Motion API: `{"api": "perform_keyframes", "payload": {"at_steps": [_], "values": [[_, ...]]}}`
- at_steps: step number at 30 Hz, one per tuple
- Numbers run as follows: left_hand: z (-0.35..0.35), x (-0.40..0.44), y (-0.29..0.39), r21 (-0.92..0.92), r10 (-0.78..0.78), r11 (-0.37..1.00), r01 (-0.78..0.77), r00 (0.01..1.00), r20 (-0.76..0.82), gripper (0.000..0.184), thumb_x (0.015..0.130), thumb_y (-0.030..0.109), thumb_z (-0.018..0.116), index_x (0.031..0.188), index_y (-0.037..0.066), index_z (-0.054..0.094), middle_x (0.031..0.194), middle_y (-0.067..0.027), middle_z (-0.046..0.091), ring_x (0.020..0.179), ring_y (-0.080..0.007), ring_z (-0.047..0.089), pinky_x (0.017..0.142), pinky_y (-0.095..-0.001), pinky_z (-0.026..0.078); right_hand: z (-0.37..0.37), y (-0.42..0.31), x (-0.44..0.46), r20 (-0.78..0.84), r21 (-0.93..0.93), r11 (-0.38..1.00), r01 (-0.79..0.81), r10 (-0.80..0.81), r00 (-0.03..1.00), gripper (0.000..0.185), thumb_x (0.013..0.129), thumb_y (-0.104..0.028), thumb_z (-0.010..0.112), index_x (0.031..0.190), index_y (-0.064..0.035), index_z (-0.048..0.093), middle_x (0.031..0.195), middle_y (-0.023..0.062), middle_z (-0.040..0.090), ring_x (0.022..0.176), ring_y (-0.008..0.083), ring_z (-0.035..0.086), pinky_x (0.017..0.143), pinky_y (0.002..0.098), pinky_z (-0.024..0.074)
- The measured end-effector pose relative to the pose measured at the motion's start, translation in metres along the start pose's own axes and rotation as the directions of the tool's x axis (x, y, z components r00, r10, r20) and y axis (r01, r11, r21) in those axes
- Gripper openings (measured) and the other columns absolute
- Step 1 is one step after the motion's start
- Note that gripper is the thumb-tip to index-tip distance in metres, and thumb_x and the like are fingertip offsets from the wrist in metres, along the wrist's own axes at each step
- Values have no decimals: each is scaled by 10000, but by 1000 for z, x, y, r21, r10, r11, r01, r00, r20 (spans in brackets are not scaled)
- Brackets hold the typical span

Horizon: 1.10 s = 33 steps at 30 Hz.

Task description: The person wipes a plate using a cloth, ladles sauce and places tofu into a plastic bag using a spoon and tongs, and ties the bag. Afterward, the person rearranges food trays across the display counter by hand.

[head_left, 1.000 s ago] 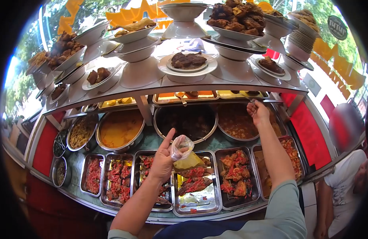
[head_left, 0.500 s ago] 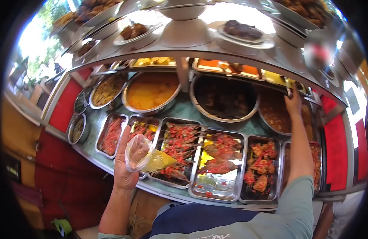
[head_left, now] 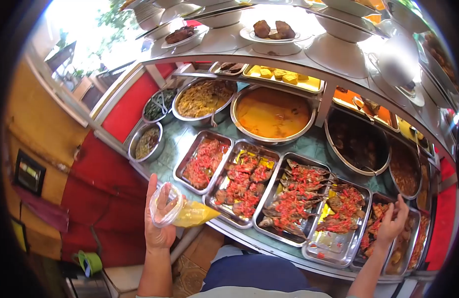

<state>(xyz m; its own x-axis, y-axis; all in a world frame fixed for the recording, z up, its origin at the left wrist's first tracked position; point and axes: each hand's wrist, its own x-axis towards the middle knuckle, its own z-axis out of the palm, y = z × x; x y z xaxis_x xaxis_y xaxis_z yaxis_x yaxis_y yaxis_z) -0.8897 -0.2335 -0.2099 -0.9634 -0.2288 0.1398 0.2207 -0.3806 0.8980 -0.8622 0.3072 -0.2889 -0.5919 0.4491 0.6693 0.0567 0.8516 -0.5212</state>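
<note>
By steel trays (head_left: 334, 247), left hand (head_left: 159, 235) holds yellow-filled bag (head_left: 193, 213); right hand (head_left: 391, 226) hovers.

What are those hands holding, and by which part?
The left hand holds a plastic bag around its open top; the right hand looks empty.

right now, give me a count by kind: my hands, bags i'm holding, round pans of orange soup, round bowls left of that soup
Hands: 2 (left hand, right hand)
Plastic bag: 1
Round orange soup pan: 1
Round bowls: 3 (noodle-like food bowl, dark greens bowl, front bowl)
Total: 7
</note>
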Motion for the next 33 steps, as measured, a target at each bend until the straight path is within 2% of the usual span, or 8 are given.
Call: {"api": "perform_keyframes", "payload": {"at_steps": [4,7,8,9,10,18,22,33], "values": [[-40,48,1,42,-41,998,40,999,30,1199,630,388,862,1496,42,108,1290,-92,519,1071,-256,588,925,-413,508,29,-90,-53,48,-187,978,-92,103,994,445,861,24,584,1292,-84,566,882,13,477,793,117,467,719,246,415],[-83,92,-17,-34,56,998,-47,933,355,939,749,322,781,1471,36,251,1221,-94,564,1060,-247,579,921,-396,481,54,-141,-99,4,-58,988,-141,141,990,490,828,-17,606,1311,-81,543,873,108,569,797,268,562,740,364,467],[-80,99,-15,134,68,984,-119,939,336,1068,685,531,776,1464,15,259,1182,-44,545,1055,-192,557,964,-379,451,57,-144,-114,-6,-116,993,-19,19,1000,593,790,-29,624,1364,-104,492,992,134,597,792,314,579,737,388,479],[-133,128,-31,261,-183,958,116,951,251,1010,745,535,731,1458,16,239,1322,-152,494,1153,-302,525,996,-468,432,51,-167,-126,-4,-165,982,-90,90,996,639,791,-43,628,1399,-119,445,958,133,585,769,315,578,703,392,479],[-123,133,-31,220,-125,975,24,880,459,1089,745,583,705,1492,39,129,1367,-144,450,1158,-313,505,998,-485,419,44,-184,-136,-1,-191,970,-152,154,988,688,791,-57,633,1434,-134,399,925,133,573,746,317,577,670,397,480],[-67,165,-31,170,-197,979,115,758,622,1014,775,565,666,1487,87,127,1382,-174,439,1223,-344,461,1018,-492,387,-82,-235,-225,-271,-469,688,-553,484,832,760,792,-70,622,1478,-142,304,819,91,520,657,251,553,575,379,471],[9,121,-52,174,-256,965,194,580,773,960,785,537,662,1468,81,165,1365,-170,452,1213,-336,469,1013,-482,393,-154,-248,-277,-476,-502,552,-665,466,746,762,804,-123,590,1483,-106,244,953,167,541,759,364,583,631,474,488],[131,-120,-42,242,-294,935,260,186,937,815,812,461,651,1416,66,271,1318,-160,487,1187,-317,492,998,-452,407,-424,-297,-446,-853,-489,244,-838,69,518,494,805,-95,624,1288,-89,523,901,132,566,777,292,610,667,398,500]]}}
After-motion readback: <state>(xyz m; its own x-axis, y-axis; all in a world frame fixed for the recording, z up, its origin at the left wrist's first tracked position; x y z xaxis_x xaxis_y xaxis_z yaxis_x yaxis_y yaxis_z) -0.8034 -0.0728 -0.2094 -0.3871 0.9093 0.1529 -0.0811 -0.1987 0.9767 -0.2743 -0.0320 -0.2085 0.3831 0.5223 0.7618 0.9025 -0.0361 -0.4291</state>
